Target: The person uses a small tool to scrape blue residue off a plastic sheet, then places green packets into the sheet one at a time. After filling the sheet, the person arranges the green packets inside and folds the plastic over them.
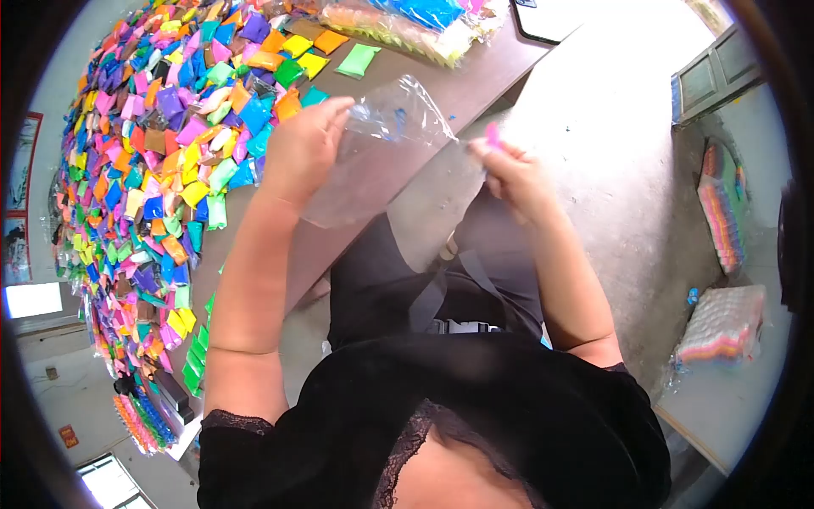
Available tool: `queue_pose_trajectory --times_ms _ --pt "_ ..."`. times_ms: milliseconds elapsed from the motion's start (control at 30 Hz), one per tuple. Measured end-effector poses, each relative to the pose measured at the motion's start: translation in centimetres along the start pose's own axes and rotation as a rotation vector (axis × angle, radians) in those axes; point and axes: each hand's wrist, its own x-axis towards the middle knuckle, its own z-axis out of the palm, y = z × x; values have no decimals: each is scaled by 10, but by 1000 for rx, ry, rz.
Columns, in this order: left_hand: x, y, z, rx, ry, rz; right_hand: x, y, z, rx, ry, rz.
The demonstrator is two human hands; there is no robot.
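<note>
A clear plastic bag [360, 174] is stretched between my two hands above my lap and the table's edge. My left hand [303, 151] is closed on its left side, with thumb and fingers pinching the film. On the other side my right hand [519, 176] pinches the bag's upper right corner. Something small and bright pink [493, 136] shows at my right fingertips, blurred by motion. Left of the bag, a big heap of small colourful packets [170, 161] covers much of the table [246, 242]. A light green packet [357, 61] lies beyond the bag.
Larger clear bags of colourful contents [398, 30] lie at the table's far end, near a dark-edged phone or tablet [543, 21]. Stacked pastel bundles [721, 322] stand on the right. Several green packets [197, 356] line the table's near edge.
</note>
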Motion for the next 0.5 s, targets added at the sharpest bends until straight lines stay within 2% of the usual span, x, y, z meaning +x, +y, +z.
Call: queue_pose_trajectory --times_ms 33,67,100,167,233,300,367,433,500 --pt "5 5 -9 -135 14 -158 2 0 -5 163 13 -63" --pt "13 1 -15 -478 -81 -412 2 -1 -7 177 5 -70" --pt "19 -1 -17 -461 -76 -405 0 -5 -7 200 18 -93" --pt "27 -4 -21 -857 2 -508 -3 -7 -2 234 21 -129" --pt "31 5 -19 -893 21 -527 -9 -5 5 73 -58 -89" --pt "30 1 -6 -1126 86 -590 -13 -2 11 64 -90 -88" --pt "28 -3 -1 -1122 58 -622 -15 3 16 29 -140 -69" --pt "24 1 4 -1394 114 -702 -14 10 18 58 -128 -73" --pt "18 -11 15 -1439 113 -688 -13 14 17 59 -129 -73"
